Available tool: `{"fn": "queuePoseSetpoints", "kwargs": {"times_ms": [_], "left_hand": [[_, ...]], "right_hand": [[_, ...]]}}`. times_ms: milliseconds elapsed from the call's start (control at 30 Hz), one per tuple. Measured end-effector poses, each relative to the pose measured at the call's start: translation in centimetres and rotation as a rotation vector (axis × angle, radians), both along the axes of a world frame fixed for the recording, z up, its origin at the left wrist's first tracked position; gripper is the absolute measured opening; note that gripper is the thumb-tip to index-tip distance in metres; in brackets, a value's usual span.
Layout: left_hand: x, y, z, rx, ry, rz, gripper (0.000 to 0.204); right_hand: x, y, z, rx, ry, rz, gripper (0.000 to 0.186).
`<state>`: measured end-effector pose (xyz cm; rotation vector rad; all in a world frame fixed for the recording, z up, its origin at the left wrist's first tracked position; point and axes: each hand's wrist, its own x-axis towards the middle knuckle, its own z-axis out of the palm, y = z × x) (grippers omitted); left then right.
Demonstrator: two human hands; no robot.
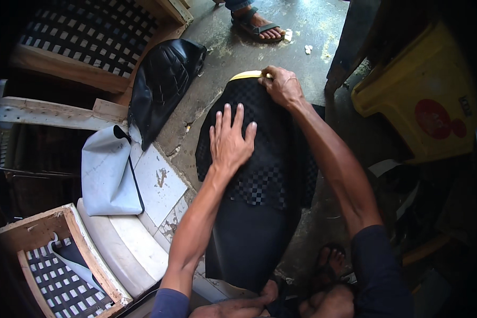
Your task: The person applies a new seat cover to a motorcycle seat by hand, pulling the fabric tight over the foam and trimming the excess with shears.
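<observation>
We see the seat (pixel 249 241), long and black, lying in the middle of the view, its near end by the wearer's legs. A checked cover (pixel 258 185) lies over its far part, while the near part is plain black. Along the far edge runs a curved yellow strip (pixel 244 76).

The left hand (pixel 231 142) lies palm down on the cover, fingers spread and pointing away from us; it is open and has hold of nothing. The right hand (pixel 284 87) is at the far edge, fingers curled in, with thumb and forefinger pinched on the right end of the strip — whether a fold of cover is caught there too, we cannot tell.

To the left of the seat we find a glossy black piece (pixel 164 87) leaning near a wooden frame (pixel 71 66) strung with black webbing. Nearer to us come a folded pale sheet (pixel 108 172), a white cushion (pixel 127 238) and a second frame (pixel 63 281), also webbed.

On the right stands a yellow plastic piece (pixel 408 106) with a red mark. Beyond the seat, we see another person's sandalled foot (pixel 259 26) on the grey floor (pixel 297 79) — white scraps (pixel 308 50) lie near it.
</observation>
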<state>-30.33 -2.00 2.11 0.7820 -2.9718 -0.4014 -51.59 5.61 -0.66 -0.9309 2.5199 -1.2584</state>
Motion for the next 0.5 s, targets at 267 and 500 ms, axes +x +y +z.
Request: {"fn": "queuePoseSetpoints", "kwargs": {"times_ms": [267,500], "left_hand": [[-6.8,-6.1,-3.3,0.117,0.154,0.008,0.074],[-8.9,-10.7,-4.4,0.62,0.463,0.173,0.032]], "right_hand": [[-0.7,-0.9,0.8,0.12,0.062,0.04,0.025],[-1.4,-1.1,1.4,0.146,0.039,0.08,0.026]]}}
